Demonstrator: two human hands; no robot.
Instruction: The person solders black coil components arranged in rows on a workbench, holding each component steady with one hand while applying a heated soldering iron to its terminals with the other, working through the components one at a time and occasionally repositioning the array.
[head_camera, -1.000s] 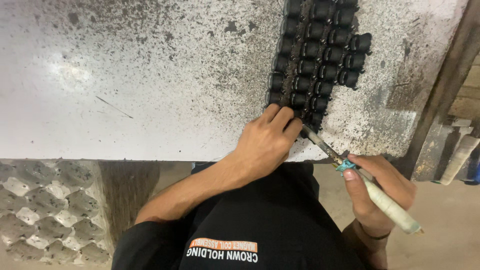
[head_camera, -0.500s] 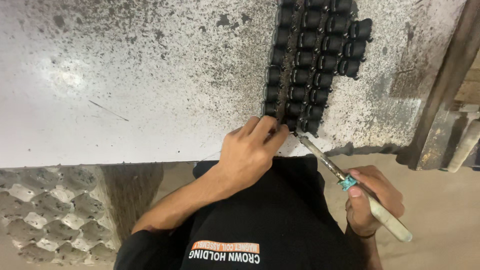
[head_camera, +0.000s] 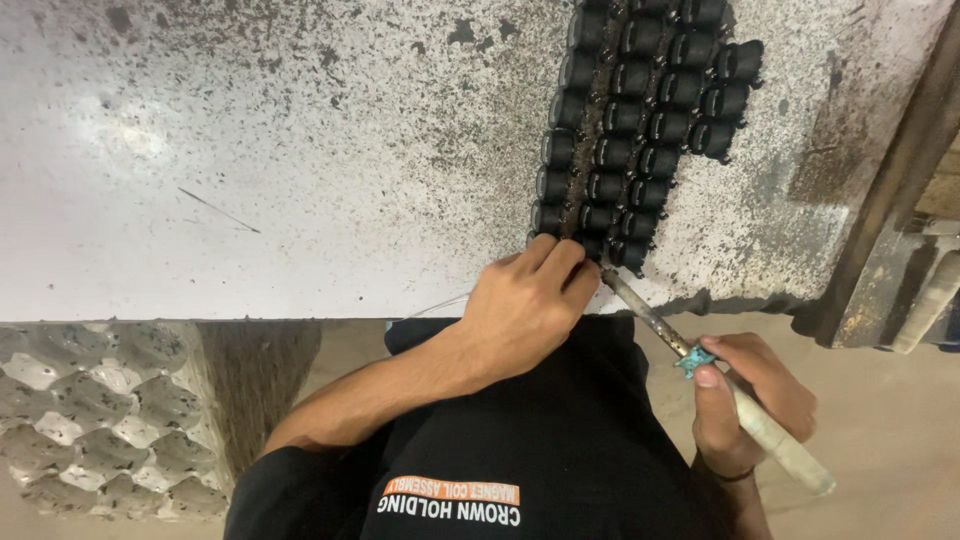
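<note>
Looking down from my head camera, I see my left hand (head_camera: 525, 300) at the centre of the frame, fingers curled and pressed onto the nearest end of a block of small black cylinders (head_camera: 640, 130), which runs in rows up to the upper right. Whether the fingers actually pinch one I cannot tell (the knuckles hide it). My right hand (head_camera: 745, 405), lower right, is closed around a soldering iron (head_camera: 720, 385) with a pale handle, a turquoise collar and a dull metal shaft whose tip reaches under the left fingers.

I judge the step in hand to be working the nearest row with the tip; the next move calls for a steady brace and a fine shift along the row.

The metal table (head_camera: 300, 150) is pale, scuffed and speckled with dark flecks. A dimpled grey tray (head_camera: 90, 400) sits lower left.
</note>
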